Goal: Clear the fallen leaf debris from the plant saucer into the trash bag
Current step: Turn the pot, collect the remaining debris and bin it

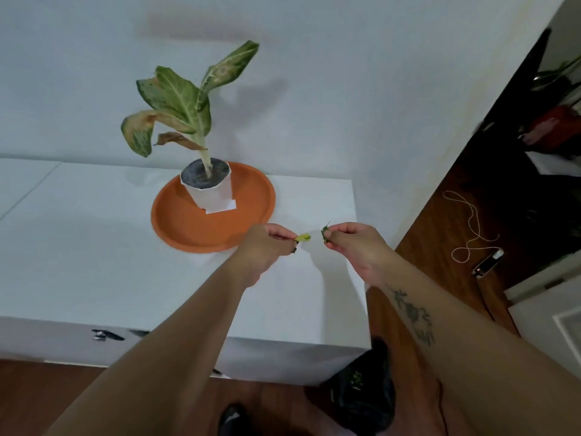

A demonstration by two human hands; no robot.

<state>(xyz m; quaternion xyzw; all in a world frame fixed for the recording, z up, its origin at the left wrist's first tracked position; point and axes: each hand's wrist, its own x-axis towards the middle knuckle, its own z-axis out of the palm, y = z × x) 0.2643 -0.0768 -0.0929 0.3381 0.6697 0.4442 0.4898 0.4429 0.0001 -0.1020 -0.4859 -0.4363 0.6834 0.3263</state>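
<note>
Right of the round orange saucer (201, 234) bearing a white plant pot (210, 192), the left hand (271, 245) pinches a yellow leaf scrap (303, 237), the right hand (353, 245) a green leaf scrap (324, 233).

Matt orange saucer (176, 225), glossy cabinet (94, 262)

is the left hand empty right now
No, the left hand pinches a yellow leaf scrap and the right hand a green leaf scrap, beside the orange saucer.

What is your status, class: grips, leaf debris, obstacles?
Left grip pinches yellow leaf scrap; right grip pinches green leaf scrap. Both above cabinet top, beside saucer. Trash bag on floor below, nothing blocking.
</note>
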